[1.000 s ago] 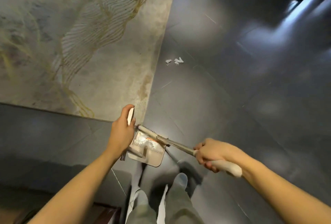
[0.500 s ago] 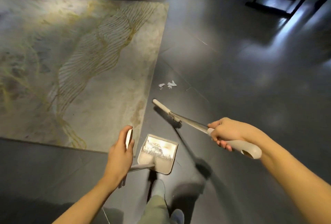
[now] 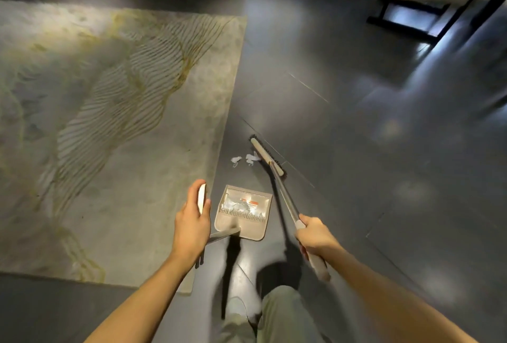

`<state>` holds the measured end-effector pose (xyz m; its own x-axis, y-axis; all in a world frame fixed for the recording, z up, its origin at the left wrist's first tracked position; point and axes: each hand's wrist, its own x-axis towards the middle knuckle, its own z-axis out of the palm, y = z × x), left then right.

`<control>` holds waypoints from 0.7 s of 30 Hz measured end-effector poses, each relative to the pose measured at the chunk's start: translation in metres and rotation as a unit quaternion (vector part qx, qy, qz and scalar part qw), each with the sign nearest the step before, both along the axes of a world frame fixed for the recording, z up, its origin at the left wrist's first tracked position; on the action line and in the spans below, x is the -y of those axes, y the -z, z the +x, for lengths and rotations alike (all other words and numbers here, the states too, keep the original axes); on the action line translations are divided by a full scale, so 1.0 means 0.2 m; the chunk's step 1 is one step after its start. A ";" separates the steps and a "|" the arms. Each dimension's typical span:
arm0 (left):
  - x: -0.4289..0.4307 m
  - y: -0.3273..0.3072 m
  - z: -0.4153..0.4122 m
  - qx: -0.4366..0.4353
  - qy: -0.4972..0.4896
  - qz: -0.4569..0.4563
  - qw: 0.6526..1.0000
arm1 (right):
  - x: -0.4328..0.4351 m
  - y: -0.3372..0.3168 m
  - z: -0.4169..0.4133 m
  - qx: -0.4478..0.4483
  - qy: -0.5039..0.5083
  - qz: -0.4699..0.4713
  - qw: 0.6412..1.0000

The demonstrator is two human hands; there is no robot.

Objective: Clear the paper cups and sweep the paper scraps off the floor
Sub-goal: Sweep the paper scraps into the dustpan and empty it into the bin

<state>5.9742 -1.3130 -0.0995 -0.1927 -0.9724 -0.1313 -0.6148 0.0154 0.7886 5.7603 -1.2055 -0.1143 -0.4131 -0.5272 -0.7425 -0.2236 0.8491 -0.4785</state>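
A few white paper scraps [image 3: 245, 159] lie on the dark floor just beyond the rug's right edge. The broom head [image 3: 267, 156] rests on the floor right behind them, touching the nearest scrap. My right hand [image 3: 312, 235] grips the broom handle low down. A beige dustpan [image 3: 243, 211] holding collected scraps hangs in front of me, short of the loose scraps. My left hand [image 3: 192, 222] holds the dustpan handle's white top. No paper cups are in view.
A large grey and gold patterned rug [image 3: 109, 123] covers the left half of the floor. A black-framed piece of furniture [image 3: 428, 7] stands at the far right. My legs and feet [image 3: 263, 315] are at the bottom centre.
I have stepped forward towards the scraps. The broom came out of the dustpan and swung forward, and its head now sits behind the scraps. The dustpan moved along with me.
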 end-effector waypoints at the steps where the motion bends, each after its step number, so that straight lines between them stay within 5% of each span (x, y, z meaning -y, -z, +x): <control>1: 0.06 0.01 -0.04 0.002 -0.006 0.004 1.000 | 0.07 0.02 -0.05 0.012 0.006 -0.002 1.000; 13: 0.77 0.14 -0.48 0.057 -0.067 0.050 0.995 | 1.02 0.13 -0.67 0.002 -0.165 0.051 0.985; 21: 0.91 0.11 -0.58 0.055 -0.058 0.049 0.996 | 1.16 -0.03 -0.71 0.023 -0.338 0.140 0.930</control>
<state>5.8583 -1.4942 -0.1209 -0.0597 -0.9685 -0.2418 -0.6912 -0.1346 0.7100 5.6184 -1.4367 -0.1092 -0.0213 -0.4375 -0.8990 -0.7363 0.6151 -0.2819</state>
